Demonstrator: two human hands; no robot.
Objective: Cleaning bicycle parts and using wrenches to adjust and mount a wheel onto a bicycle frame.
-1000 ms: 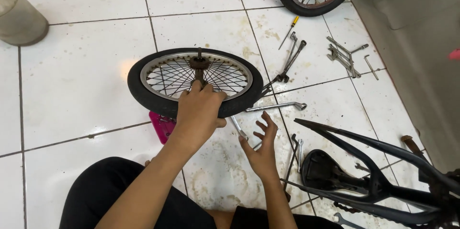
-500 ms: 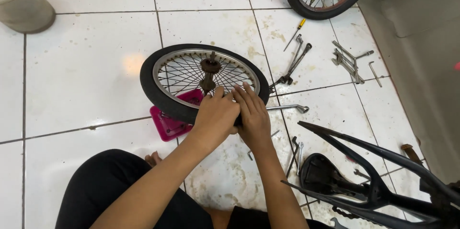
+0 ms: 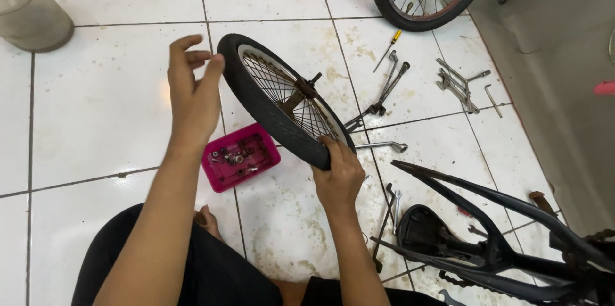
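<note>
Small bicycle wheel (image 3: 282, 98) — black tyre, spoked rim — stands tilted on edge over the white tiled floor (image 3: 109, 101), held at two points: the right hand (image 3: 338, 176) is closed on the tyre at 5 o'clock, while the left hand (image 3: 191, 98) is open, fingers loosely spread, its fingertips touching the tyre at 10 o'clock. At 7 o'clock of the wheel, a pink tray (image 3: 241, 156) of small parts; at 2 o'clock, spanners (image 3: 391, 85) and a yellow-handled screwdriver (image 3: 388, 49) — at 4 o'clock, a black bicycle frame (image 3: 512, 216) with saddle.
</note>
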